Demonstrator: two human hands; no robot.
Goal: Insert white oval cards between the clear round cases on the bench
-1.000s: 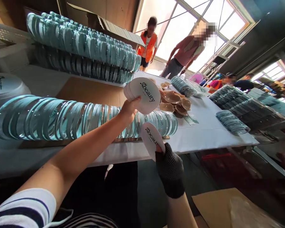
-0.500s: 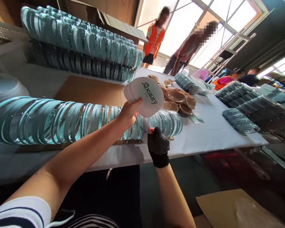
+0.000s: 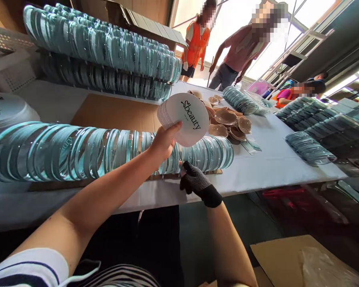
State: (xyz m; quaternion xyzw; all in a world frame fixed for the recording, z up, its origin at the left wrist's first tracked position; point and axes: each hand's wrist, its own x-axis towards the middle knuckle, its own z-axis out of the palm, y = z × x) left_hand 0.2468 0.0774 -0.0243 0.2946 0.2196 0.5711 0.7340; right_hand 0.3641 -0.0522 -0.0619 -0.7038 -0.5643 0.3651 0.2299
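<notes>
My bare left hand (image 3: 164, 141) grips a fanned stack of white rounded cards (image 3: 193, 115) printed "Sbeauty" in dark letters, thumb on top. The stack is held above a long row of clear, bluish round plastic cases (image 3: 101, 153) standing on edge on cardboard. My right hand (image 3: 199, 183), in a black fingerless glove with pale dots, is at the near side of this row, below the stack. Its fingers are bent but apart, the tips close to a case, and no card shows in them. Whether the fingertips touch the case I cannot tell.
Tan bra cups (image 3: 225, 117) lie in a pile beyond the row's right end. More clear cases (image 3: 107, 46) are stacked at the back left. Another card pile (image 3: 8, 109) sits at left, cases (image 3: 309, 147) at right. Several people stand or sit beyond the white table (image 3: 275, 159).
The card that was between my right fingers is no longer seen there. My right hand has turned and shifted slightly down, its fingers loosening. My left hand still holds the stack.
</notes>
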